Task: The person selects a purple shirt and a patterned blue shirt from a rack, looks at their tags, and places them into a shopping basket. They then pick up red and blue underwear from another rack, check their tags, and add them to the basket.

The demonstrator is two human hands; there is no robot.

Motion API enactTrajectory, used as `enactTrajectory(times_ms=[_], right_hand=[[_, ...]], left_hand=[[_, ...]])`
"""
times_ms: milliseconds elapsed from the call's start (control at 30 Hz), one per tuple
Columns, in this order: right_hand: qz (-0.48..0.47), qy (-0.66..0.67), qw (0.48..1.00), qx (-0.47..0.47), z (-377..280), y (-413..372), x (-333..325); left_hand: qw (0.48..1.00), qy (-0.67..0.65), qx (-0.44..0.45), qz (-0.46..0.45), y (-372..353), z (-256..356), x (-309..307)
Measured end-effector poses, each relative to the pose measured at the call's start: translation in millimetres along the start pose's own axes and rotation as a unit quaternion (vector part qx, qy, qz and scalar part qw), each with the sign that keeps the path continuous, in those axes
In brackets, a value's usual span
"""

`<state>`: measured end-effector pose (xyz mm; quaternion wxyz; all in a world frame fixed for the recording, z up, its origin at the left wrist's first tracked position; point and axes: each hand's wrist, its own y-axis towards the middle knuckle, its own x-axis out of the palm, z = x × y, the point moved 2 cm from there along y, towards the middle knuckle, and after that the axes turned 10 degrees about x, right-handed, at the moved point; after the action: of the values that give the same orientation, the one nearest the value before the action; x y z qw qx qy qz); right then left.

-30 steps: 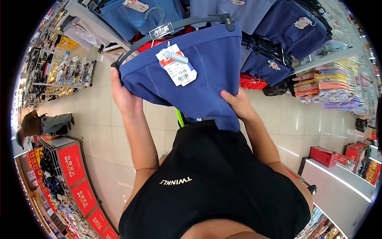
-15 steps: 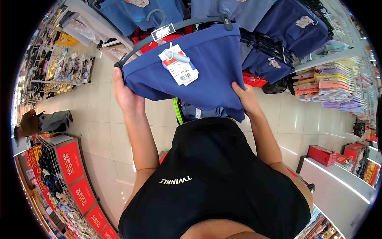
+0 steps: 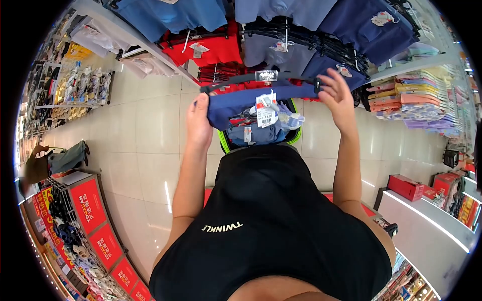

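A pair of navy blue shorts (image 3: 233, 104) hangs from a dark clip hanger (image 3: 296, 78) in front of me, its waistband level. A white price tag (image 3: 266, 113) dangles from the front. My left hand (image 3: 199, 123) grips the garment at the hanger's left end, thumb on top. Beside the right clip, my right hand (image 3: 340, 103) has its fingers spread, fingertips right at the hanger's end. Below the shorts is a basket with a lime-green rim (image 3: 297, 138), holding folded blue clothes (image 3: 261, 134) and other packaged items.
Racks ahead carry red garments (image 3: 211, 49), grey-blue garments (image 3: 296, 55) and navy ones (image 3: 371, 32). Folded pastel clothes (image 3: 411, 103) are stacked at right. Red-fronted bins (image 3: 88, 203) stand at left, near another person (image 3: 37, 165). A white counter (image 3: 427, 220) is at right.
The shorts have come lower and further right, now with the waistband level over the basket. My right hand has left the fabric's lower edge and risen to the hanger's right end.
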<state>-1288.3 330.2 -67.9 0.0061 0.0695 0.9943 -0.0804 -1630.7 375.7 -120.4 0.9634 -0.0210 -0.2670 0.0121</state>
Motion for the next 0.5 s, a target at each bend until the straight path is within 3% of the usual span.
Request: enactTrajectory(times_ms=[67,133,200,267,300,333,400,500], right_hand=[[-0.013,-0.050,0.999,0.018,24,1,-5],[-0.057,-0.100,0.981,0.158,49,-1,-8],[-0.056,-0.104,0.982,0.147,85,-4,-10],[-0.046,-0.163,0.966,0.193,121,-8,-10],[-0.049,-0.164,0.966,0.194,143,-10,-11],[-0.041,-0.237,0.954,0.181,167,-13,-13],[-0.033,-0.310,0.935,0.167,196,-20,-13],[-0.016,-0.343,0.921,0.185,225,-31,-12]], left_hand=[[1.000,0.013,-0.023,-0.003,-9,-24,-15],[0.996,0.053,-0.075,-0.008,-16,-51,-33],[0.993,0.070,-0.098,-0.013,-23,-75,-51],[0.967,0.195,-0.145,-0.080,-30,-100,-69],[0.961,0.224,-0.147,-0.067,-37,-112,-74],[0.961,0.224,-0.148,-0.065,-42,-129,-88],[0.908,0.369,-0.150,-0.128,-53,-169,-121],[0.925,0.331,-0.161,-0.092,-75,-196,-136]])
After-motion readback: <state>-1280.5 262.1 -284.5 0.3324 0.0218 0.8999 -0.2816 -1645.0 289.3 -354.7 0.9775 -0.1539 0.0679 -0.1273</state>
